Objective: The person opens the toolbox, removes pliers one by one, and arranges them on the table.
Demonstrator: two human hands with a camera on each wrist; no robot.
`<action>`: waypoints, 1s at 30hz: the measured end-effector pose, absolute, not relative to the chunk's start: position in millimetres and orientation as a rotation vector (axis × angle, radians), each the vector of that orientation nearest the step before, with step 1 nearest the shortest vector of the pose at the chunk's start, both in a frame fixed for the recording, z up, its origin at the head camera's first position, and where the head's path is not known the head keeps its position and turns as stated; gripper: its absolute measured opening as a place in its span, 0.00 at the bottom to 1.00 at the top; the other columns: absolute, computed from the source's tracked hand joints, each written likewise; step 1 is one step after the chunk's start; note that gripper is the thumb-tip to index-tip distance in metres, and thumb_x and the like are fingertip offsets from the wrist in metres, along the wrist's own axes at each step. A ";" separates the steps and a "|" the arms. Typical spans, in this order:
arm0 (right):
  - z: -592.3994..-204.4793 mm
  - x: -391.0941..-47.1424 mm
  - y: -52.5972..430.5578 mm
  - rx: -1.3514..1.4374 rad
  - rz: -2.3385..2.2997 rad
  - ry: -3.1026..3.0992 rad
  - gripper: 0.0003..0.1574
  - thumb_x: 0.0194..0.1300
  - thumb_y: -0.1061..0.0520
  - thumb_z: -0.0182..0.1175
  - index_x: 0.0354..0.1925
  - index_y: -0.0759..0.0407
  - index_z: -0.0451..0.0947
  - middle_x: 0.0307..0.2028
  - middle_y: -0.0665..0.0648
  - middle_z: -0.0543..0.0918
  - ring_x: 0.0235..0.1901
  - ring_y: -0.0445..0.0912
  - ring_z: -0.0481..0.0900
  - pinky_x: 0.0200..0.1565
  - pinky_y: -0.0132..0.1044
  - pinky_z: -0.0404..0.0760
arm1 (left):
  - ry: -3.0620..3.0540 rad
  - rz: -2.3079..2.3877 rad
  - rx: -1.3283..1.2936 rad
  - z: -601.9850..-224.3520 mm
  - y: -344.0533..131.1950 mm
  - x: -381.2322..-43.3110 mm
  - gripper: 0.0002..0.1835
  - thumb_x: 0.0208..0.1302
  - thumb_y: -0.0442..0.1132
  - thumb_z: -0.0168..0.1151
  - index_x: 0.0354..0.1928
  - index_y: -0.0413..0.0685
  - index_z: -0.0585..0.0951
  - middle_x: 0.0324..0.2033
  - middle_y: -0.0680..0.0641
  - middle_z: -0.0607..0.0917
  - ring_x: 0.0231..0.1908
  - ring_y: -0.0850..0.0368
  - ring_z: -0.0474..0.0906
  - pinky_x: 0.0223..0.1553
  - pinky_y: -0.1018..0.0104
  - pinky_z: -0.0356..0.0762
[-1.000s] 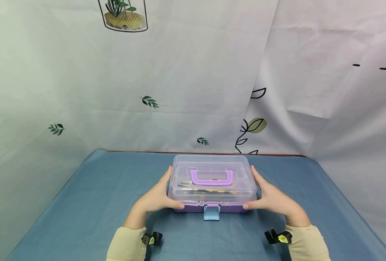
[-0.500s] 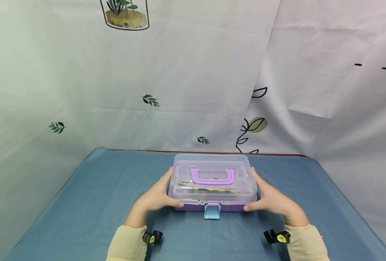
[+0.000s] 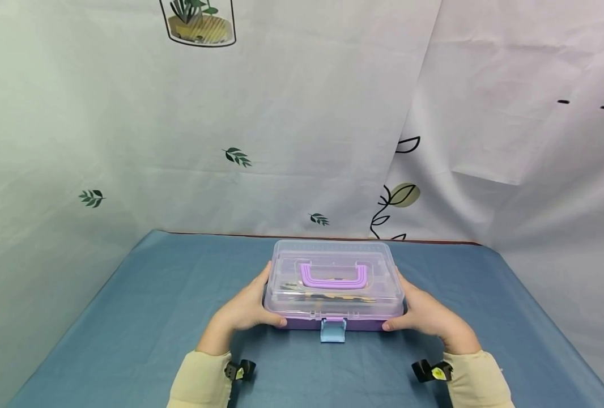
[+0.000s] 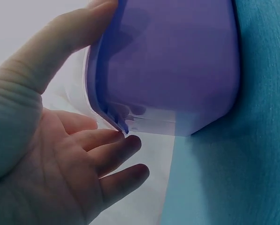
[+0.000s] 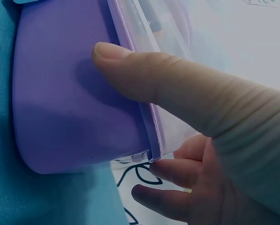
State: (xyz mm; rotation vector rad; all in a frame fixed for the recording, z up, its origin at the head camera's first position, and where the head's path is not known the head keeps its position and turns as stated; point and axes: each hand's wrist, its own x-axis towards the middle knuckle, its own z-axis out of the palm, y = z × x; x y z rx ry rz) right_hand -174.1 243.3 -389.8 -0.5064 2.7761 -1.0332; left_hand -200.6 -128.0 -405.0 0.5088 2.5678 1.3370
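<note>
A plastic storage box [image 3: 302,324] with a purple base rests on the blue cloth. Its clear lid [image 3: 288,271] is down and carries a folded purple handle [image 3: 334,284]. The light-blue latch [image 3: 333,331] at the front sticks out and hangs down. Through the lid some dark and tan items show, too blurred to name. My left hand [image 3: 246,306] holds the box's left end, its thumb [image 4: 69,35] at the front under the lid edge. At the opposite end my right hand [image 3: 426,313] does likewise, thumb [image 5: 130,70] against the purple front wall.
A blue cloth [image 3: 154,306] covers the table and reaches back to a pale printed curtain [image 3: 302,130]. Black wrist cameras [image 3: 241,370] sit at both cream sleeves [image 3: 202,379].
The box stays in place between both hands. My right fingertips show slightly less past the lid's edge. The head view has shifted a little.
</note>
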 end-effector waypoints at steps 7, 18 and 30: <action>-388.1 -173.3 243.0 -0.575 -1.006 2.822 0.82 0.38 0.39 0.76 0.75 0.53 0.32 0.70 0.70 0.57 0.65 0.65 0.62 0.58 0.65 0.65 | 2.614 1.295 0.452 -401.7 -127.4 -198.7 0.73 0.30 0.47 0.83 0.75 0.53 0.41 0.73 0.44 0.55 0.71 0.48 0.53 0.68 0.45 0.56; -389.3 -173.2 243.0 -0.551 -0.998 2.840 0.80 0.38 0.38 0.76 0.75 0.47 0.36 0.68 0.67 0.62 0.64 0.62 0.65 0.58 0.62 0.67 | 2.623 1.284 0.462 -401.9 -129.2 -199.0 0.71 0.32 0.50 0.82 0.75 0.47 0.42 0.72 0.41 0.55 0.71 0.45 0.51 0.68 0.43 0.55; -386.6 -172.5 243.9 -0.513 -0.990 2.829 0.78 0.39 0.37 0.75 0.75 0.46 0.36 0.67 0.66 0.64 0.63 0.61 0.66 0.57 0.61 0.68 | 2.629 1.290 0.482 -400.9 -130.5 -198.7 0.70 0.33 0.52 0.81 0.75 0.48 0.43 0.72 0.42 0.55 0.71 0.45 0.53 0.67 0.43 0.57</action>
